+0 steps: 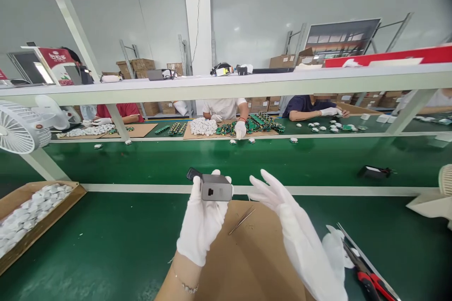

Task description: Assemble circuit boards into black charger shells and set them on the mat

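Right now the grey box (216, 189) lies at nine o'clock from the right hand (281, 207), with a clear gap between them, its long side running crosswise from nine to three and the face with a small socket turned toward the wearer. The left hand (203, 225) is the nearer one, since it has the box, curled around it from below with the thumb on the nine o'clock side and fingertips showing behind and at three. The right hand is gloved too, its fingers stretched out and slightly spread, the grasp empty. A black piece (192, 173) shows at ten o'clock of the box; whether it is joined to it I cannot tell. Beneath, on the cardboard (247, 263) over the table (123, 240), lie tweezers (242, 220), at about five o'clock from the box. Pliers (363, 270) rest at four o'clock from the right hand. Past the pale rail (141, 188), a black unit (374, 172) sits at two o'clock from that hand; farther off, a co-worker's gloved hand (240, 130) reaches in at one o'clock from the box.
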Action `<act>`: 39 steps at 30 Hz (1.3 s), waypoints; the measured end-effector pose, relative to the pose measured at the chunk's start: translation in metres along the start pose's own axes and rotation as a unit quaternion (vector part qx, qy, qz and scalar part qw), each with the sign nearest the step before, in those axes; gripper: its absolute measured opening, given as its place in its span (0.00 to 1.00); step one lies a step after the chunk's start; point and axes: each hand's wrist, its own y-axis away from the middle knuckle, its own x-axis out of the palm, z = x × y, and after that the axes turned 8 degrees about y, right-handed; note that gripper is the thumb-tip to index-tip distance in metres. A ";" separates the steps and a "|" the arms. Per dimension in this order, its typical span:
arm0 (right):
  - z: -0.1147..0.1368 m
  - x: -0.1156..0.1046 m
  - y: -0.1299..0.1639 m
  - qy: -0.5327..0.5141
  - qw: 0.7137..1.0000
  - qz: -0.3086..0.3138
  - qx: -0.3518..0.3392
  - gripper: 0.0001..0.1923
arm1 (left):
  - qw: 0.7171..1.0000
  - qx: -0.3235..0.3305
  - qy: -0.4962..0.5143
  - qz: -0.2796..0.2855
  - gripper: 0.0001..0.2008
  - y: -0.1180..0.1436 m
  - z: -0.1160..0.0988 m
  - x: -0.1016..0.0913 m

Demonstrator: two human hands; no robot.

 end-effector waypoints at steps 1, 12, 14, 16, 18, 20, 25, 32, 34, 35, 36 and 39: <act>0.001 0.001 0.001 0.003 1.000 0.006 0.002 0.30 | 1.000 -0.009 0.008 0.003 0.15 0.000 -0.001 0.000; -0.002 -0.007 0.002 0.063 0.997 -0.012 -0.053 0.25 | 0.921 0.209 -0.301 0.135 0.20 -0.006 -0.029 -0.020; -0.001 -0.012 0.003 0.057 0.995 -0.035 -0.076 0.26 | 0.737 0.466 -0.463 0.158 0.27 -0.014 -0.067 -0.041; 0.002 -0.017 0.004 0.038 0.993 -0.050 -0.097 0.27 | 0.483 0.629 -0.605 0.072 0.32 -0.025 -0.109 -0.071; 0.006 -0.019 0.005 0.021 0.992 -0.057 -0.111 0.27 | 0.363 0.577 -0.731 0.021 0.25 -0.035 -0.145 -0.102; 0.011 -0.021 0.006 0.017 0.991 -0.060 -0.115 0.27 | 0.339 0.512 -0.790 0.004 0.16 -0.042 -0.167 -0.126; 0.019 -0.023 0.011 0.043 0.991 -0.039 -0.117 0.27 | 0.310 0.494 -0.810 -0.055 0.21 -0.043 -0.180 -0.147; 0.016 -0.027 0.013 0.062 0.990 -0.032 -0.120 0.26 | 0.298 0.476 -0.825 -0.070 0.21 -0.037 -0.186 -0.149; 0.016 -0.028 0.014 0.058 0.989 -0.032 -0.129 0.26 | 0.295 0.503 -0.807 -0.091 0.24 -0.035 -0.189 -0.148; 0.016 -0.028 0.014 0.056 0.989 -0.034 -0.133 0.26 | 0.296 0.508 -0.803 -0.098 0.25 -0.034 -0.190 -0.148; 0.017 -0.029 0.014 0.054 0.989 -0.035 -0.136 0.26 | 0.299 0.502 -0.806 -0.099 0.25 -0.034 -0.191 -0.147; 0.017 -0.030 0.015 0.062 0.988 -0.029 -0.136 0.26 | 0.313 0.458 -0.828 -0.084 0.20 -0.034 -0.193 -0.148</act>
